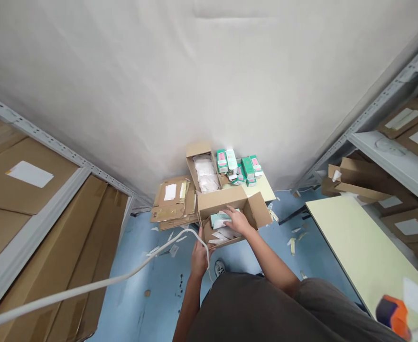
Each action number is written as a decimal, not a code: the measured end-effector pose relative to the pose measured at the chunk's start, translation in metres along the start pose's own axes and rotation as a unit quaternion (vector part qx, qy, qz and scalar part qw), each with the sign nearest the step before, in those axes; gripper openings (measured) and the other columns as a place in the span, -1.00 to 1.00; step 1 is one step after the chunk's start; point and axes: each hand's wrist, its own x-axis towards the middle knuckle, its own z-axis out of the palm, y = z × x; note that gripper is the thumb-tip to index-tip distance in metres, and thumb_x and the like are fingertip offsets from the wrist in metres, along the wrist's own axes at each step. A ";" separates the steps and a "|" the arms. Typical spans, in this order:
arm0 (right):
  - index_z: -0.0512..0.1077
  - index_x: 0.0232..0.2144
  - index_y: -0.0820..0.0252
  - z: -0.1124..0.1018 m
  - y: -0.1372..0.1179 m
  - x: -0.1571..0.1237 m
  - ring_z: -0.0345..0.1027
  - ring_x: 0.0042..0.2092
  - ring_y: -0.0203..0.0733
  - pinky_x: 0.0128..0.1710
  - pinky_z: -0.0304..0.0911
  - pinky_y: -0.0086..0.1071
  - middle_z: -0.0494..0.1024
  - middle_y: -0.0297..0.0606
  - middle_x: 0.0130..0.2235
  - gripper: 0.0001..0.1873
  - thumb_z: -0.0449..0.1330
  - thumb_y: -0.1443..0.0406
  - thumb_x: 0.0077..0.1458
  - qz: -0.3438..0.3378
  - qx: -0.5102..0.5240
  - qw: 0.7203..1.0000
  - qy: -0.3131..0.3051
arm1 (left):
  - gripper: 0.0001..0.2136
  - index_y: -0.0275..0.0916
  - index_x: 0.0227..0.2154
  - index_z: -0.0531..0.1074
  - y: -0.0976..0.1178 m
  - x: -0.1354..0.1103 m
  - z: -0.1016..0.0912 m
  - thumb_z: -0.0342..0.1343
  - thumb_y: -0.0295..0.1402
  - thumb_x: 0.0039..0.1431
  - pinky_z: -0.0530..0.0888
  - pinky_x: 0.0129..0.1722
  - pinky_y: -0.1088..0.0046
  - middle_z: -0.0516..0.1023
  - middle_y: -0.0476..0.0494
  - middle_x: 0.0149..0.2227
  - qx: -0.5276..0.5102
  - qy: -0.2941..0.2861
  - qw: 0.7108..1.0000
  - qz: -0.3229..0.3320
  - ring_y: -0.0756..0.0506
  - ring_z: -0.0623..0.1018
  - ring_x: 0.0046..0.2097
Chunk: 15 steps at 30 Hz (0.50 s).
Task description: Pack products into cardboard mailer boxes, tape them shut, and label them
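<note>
An open cardboard box (226, 198) stands in front of me with its flaps raised. My left hand (199, 256) grips its left side near the front corner, the fingers partly hidden by the box wall. Inside the box, my right hand (237, 221) has its fingers and thumb around a small green-and-white carton (216, 220). White packets (225, 234) lie in the box below the hand. Behind it, a second open box (195, 151) holds white packets in clear wrapping. Several green-and-white cartons (247, 167) are piled to the right of that second box.
Flattened cardboard (169, 202) is stacked at the left. A white cable (123, 278) crosses in front of my left arm. Shelves with large cartons (31, 173) flank both sides. An orange-and-purple object (394, 316) sits on the pale table (358, 237) at right. Paper scraps litter the blue floor.
</note>
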 end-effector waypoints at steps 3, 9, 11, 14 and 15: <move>0.53 0.33 0.10 -0.025 0.039 -0.037 0.47 0.36 0.15 0.37 0.38 -0.02 0.49 0.02 0.41 -0.45 0.35 0.29 0.32 0.001 0.035 0.998 0.050 | -0.85 -0.09 -0.27 0.75 0.029 0.002 0.024 0.25 -0.32 0.31 0.47 0.40 -0.14 0.35 -0.20 0.53 0.028 -0.003 0.999 0.020 -0.46 0.35 0.52; 0.58 0.27 0.06 -0.093 0.128 -0.119 0.47 0.32 0.06 0.39 0.38 0.03 0.65 -0.05 0.23 -0.53 0.27 0.35 0.35 -0.002 0.075 0.973 0.216 | -0.81 0.01 -0.21 0.77 0.089 0.038 0.096 0.24 -0.32 0.29 0.53 0.34 -0.16 0.52 -0.16 0.40 0.055 -0.057 0.992 0.103 -0.45 0.45 0.45; 0.59 0.25 0.07 -0.112 0.160 -0.153 0.44 0.34 0.07 0.42 0.35 0.06 0.65 -0.06 0.22 -0.55 0.26 0.34 0.36 0.013 0.072 0.959 0.275 | -0.81 0.01 -0.21 0.77 0.116 0.056 0.128 0.23 -0.30 0.32 0.54 0.33 -0.15 0.50 -0.16 0.42 0.050 -0.077 0.986 0.140 -0.45 0.47 0.44; 0.60 0.24 0.07 -0.136 0.208 -0.212 0.40 0.37 0.10 0.42 0.35 0.11 0.62 -0.05 0.26 -0.56 0.25 0.32 0.37 0.067 0.058 0.931 0.353 | -0.80 -0.02 -0.20 0.77 0.162 0.085 0.179 0.22 -0.29 0.35 0.53 0.34 -0.13 0.46 -0.22 0.45 0.045 -0.121 0.972 0.196 -0.46 0.48 0.42; 0.60 0.24 0.07 -0.142 0.224 -0.233 0.40 0.37 0.11 0.41 0.36 0.12 0.60 -0.04 0.28 -0.57 0.24 0.31 0.38 0.092 0.053 0.920 0.378 | -0.80 -0.03 -0.19 0.77 0.178 0.094 0.197 0.22 -0.29 0.35 0.52 0.34 -0.13 0.46 -0.24 0.45 0.043 -0.139 0.966 0.215 -0.46 0.50 0.40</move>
